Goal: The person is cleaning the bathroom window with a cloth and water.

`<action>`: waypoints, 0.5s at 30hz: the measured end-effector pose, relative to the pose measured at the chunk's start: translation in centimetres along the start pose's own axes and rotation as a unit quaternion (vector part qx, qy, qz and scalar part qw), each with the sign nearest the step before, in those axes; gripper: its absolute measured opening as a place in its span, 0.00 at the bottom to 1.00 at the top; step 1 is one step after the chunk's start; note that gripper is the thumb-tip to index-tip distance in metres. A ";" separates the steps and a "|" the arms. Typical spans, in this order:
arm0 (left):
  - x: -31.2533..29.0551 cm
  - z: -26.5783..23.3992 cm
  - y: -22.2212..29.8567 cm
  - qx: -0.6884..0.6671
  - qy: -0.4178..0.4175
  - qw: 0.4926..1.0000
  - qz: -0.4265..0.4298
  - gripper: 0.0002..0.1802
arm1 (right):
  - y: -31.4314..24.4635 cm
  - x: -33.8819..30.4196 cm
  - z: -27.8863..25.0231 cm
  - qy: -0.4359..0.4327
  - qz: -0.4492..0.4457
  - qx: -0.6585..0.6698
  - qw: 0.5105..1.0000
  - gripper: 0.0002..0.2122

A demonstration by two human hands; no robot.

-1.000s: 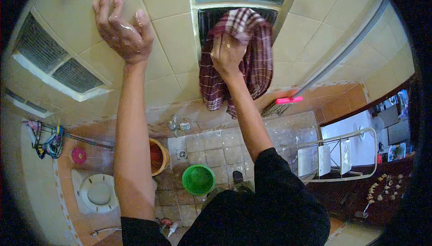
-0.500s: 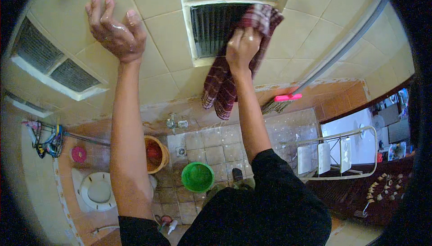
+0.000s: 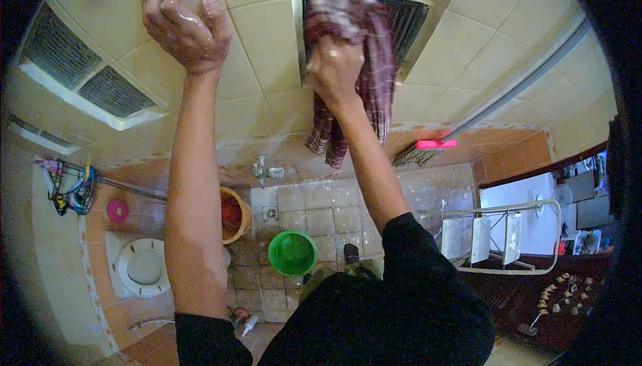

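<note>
My right hand (image 3: 336,75) grips a dark red checked cloth (image 3: 378,65), bunched up at the top and hanging down in folds below. It presses the cloth to the left part of a ribbed glass window pane (image 3: 409,26) set in the tiled wall. Both cloth and hand are blurred by motion. Wet and glistening, my left hand (image 3: 187,28) rests on the cream tiles (image 3: 264,58) left of the window. Its fingers are apart and slightly bent, with nothing in them.
A mop (image 3: 436,144) leans on the wall at right, beyond a folding stepladder (image 3: 513,235). Below are a green basin (image 3: 273,253), an orange bucket (image 3: 245,222), a wall tap (image 3: 264,169) and, at left, a toilet (image 3: 122,265).
My right hand has swept the cloth leftward across the pane, from its right side to its left. My left hand stays on the wall tiles; the whole view has shifted slightly.
</note>
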State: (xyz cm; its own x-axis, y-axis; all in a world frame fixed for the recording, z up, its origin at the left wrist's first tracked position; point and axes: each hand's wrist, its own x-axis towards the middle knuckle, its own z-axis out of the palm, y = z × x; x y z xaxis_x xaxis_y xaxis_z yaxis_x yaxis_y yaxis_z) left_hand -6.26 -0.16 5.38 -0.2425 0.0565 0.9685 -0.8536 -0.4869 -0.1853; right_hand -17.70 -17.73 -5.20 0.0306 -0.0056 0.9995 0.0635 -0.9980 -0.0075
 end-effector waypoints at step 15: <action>-0.4 -0.4 -0.9 0.054 -0.015 0.998 0.009 0.25 | 0.5 -0.7 -1.1 -0.072 0.131 0.009 0.989 0.07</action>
State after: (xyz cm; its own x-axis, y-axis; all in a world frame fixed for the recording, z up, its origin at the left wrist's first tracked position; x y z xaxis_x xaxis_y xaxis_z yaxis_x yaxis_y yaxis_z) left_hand -5.54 0.61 5.09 -0.2422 0.0216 0.9700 -0.7940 -0.5790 -0.1854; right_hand -18.80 -18.30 -5.91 0.1904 -0.2524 0.9487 0.0532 -0.9623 -0.2667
